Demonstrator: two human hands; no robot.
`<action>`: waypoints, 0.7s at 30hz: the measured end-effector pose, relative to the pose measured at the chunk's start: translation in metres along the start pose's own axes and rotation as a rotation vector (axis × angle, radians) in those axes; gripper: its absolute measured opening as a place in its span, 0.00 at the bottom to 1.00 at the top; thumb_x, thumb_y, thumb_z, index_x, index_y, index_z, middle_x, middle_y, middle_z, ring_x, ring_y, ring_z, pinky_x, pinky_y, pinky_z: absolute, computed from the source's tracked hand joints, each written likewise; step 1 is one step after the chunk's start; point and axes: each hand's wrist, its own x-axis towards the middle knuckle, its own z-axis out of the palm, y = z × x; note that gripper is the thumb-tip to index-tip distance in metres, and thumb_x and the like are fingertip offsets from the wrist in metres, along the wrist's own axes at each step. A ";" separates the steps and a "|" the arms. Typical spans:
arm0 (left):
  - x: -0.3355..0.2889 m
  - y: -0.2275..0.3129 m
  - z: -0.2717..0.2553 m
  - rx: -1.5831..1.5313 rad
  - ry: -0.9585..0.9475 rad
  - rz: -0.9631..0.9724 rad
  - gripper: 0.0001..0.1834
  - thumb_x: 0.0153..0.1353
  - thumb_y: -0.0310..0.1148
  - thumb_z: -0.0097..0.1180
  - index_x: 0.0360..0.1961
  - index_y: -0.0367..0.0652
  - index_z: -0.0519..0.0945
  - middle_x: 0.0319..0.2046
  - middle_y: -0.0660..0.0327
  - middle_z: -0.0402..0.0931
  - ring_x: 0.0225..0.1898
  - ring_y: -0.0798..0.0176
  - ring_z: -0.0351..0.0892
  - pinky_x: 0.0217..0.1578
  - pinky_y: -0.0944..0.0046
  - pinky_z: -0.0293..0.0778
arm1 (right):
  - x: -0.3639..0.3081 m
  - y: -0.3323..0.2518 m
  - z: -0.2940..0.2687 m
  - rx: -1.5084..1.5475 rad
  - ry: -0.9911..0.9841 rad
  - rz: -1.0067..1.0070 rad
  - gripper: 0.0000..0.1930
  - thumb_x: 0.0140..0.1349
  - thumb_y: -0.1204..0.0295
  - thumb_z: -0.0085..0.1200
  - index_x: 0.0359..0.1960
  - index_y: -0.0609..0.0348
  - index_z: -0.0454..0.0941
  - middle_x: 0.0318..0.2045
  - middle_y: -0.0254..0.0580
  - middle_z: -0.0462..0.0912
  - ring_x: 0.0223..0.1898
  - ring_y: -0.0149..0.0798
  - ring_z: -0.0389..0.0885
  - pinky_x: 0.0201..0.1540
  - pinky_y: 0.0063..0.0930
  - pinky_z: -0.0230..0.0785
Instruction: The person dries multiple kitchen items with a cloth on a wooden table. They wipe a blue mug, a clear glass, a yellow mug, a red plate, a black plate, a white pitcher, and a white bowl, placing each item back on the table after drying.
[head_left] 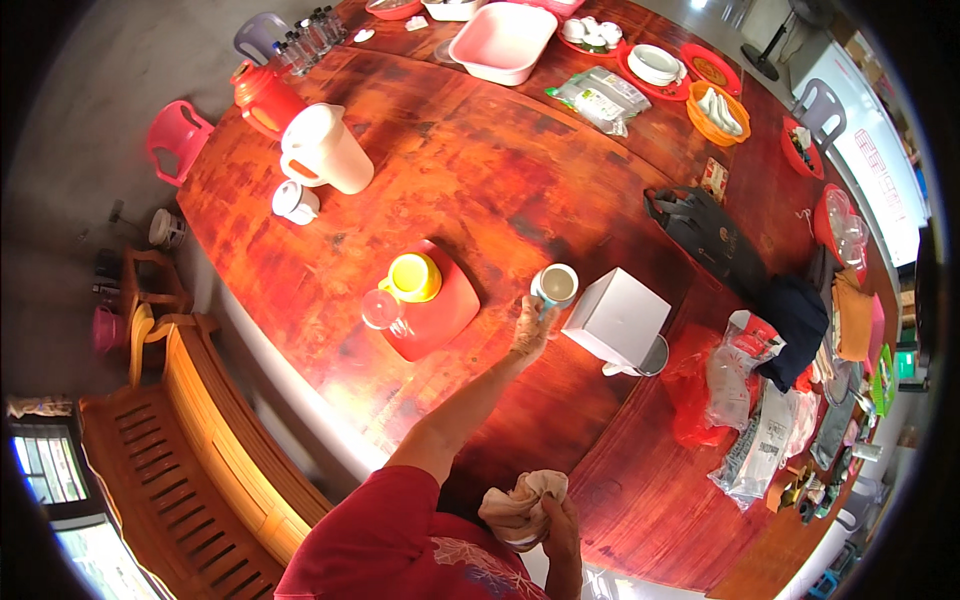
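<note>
With my left arm stretched out over the table, my left hand (pixel 531 328) is closed at the near side of a pale mug (pixel 558 283), which stands with its mouth upward. My right hand (pixel 563 528), close to my body, grips a bunched beige cloth (pixel 522 503). Whether the cloth wraps anything is hidden. Right of the mug is a white box (pixel 622 318), with a round glass-like thing (pixel 654 356) by its near corner. To the left, a yellow cup (pixel 414 277) and a small clear cup (pixel 381 309) are on a red tray (pixel 445 322).
A cream pitcher (pixel 328 150), a white lidded cup (pixel 296 202) and an orange thermos (pixel 266 98) stand at the far left. A black bag (pixel 712 235) and plastic-wrapped things (pixel 735 375) lie on the right. At the back are a pink basin (pixel 503 45) and several dishes. A wooden bench (pixel 190 440) flanks the table.
</note>
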 end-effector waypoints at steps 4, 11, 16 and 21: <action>-0.027 0.042 0.000 0.048 0.007 -0.101 0.34 0.53 0.50 0.62 0.49 0.37 0.63 0.50 0.51 0.61 0.44 0.57 0.74 0.37 0.59 0.78 | 0.000 0.005 0.011 0.048 -0.004 0.015 0.14 0.64 0.74 0.43 0.50 0.64 0.72 0.43 0.41 0.79 0.43 0.33 0.77 0.47 0.26 0.69; -0.049 0.066 -0.094 0.951 0.654 0.491 0.36 0.46 0.42 0.67 0.53 0.41 0.65 0.46 0.46 0.64 0.50 0.43 0.62 0.51 0.46 0.58 | -0.003 0.023 0.038 0.050 0.048 -0.015 0.15 0.64 0.74 0.44 0.50 0.65 0.72 0.42 0.41 0.79 0.43 0.34 0.78 0.47 0.27 0.70; -0.073 0.069 -0.213 0.989 0.992 0.153 0.50 0.33 0.46 0.74 0.57 0.41 0.60 0.52 0.45 0.61 0.53 0.41 0.63 0.50 0.46 0.64 | -0.006 0.035 0.071 0.013 0.011 -0.051 0.14 0.65 0.73 0.43 0.50 0.66 0.70 0.44 0.44 0.78 0.45 0.37 0.78 0.49 0.30 0.70; -0.067 0.090 -0.237 0.902 0.785 -0.046 0.61 0.28 0.48 0.76 0.61 0.38 0.53 0.54 0.43 0.56 0.55 0.43 0.62 0.57 0.49 0.62 | -0.008 0.048 0.102 0.004 0.007 -0.059 0.14 0.65 0.72 0.43 0.50 0.66 0.71 0.44 0.44 0.78 0.45 0.36 0.78 0.49 0.29 0.70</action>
